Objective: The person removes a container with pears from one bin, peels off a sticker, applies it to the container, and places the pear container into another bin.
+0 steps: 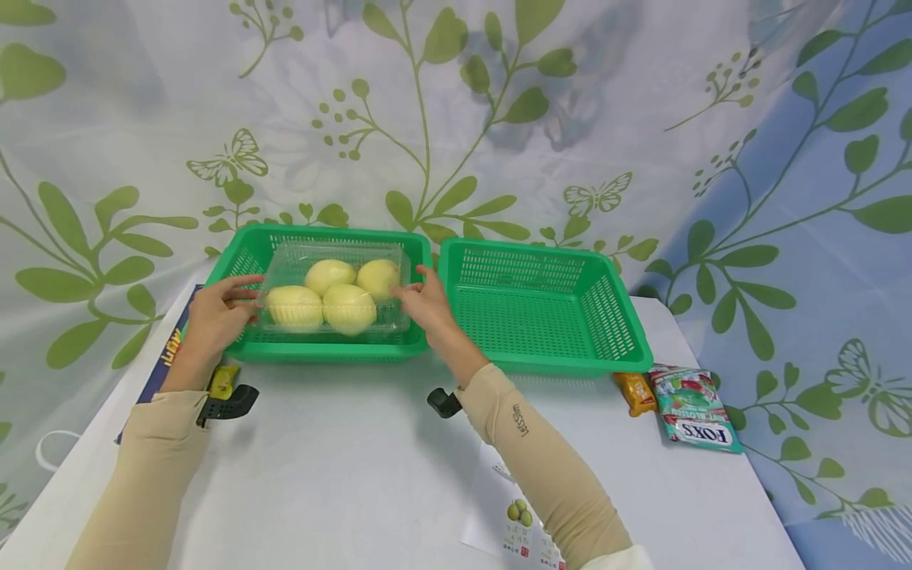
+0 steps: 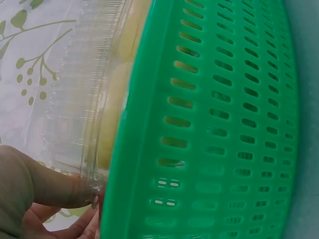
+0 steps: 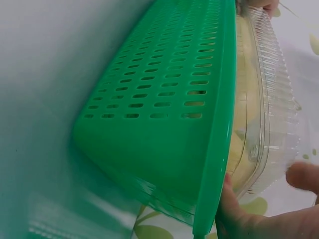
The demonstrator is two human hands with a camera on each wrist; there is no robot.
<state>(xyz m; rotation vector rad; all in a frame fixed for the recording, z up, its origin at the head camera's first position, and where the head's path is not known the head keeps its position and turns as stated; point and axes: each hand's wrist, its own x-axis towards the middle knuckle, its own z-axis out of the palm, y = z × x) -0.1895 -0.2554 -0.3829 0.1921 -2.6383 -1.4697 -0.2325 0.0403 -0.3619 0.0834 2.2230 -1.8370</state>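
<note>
A clear plastic clamshell box (image 1: 285,258) holds several round, pale yellow-green fruits (image 1: 349,309). It sits in the left green basket (image 1: 335,353), its upper part above the rim. My left hand (image 1: 221,313) pinches the box's left end, thumb on the clear rim and fingers below, as the left wrist view shows. At the other end is my right hand (image 1: 427,305). In the right wrist view its thumb (image 3: 301,177) stands apart from the box, while a finger (image 3: 232,204) lies low between box and basket rim. The box's underside is hidden.
A second green basket (image 1: 545,366) stands close on the right, with nothing seen inside. Beyond it lie an orange packet (image 1: 636,393) and a Fox's candy bag (image 1: 694,408). A printed sheet (image 1: 492,507) is under my right forearm; a dark blue package (image 1: 160,372) lies at left.
</note>
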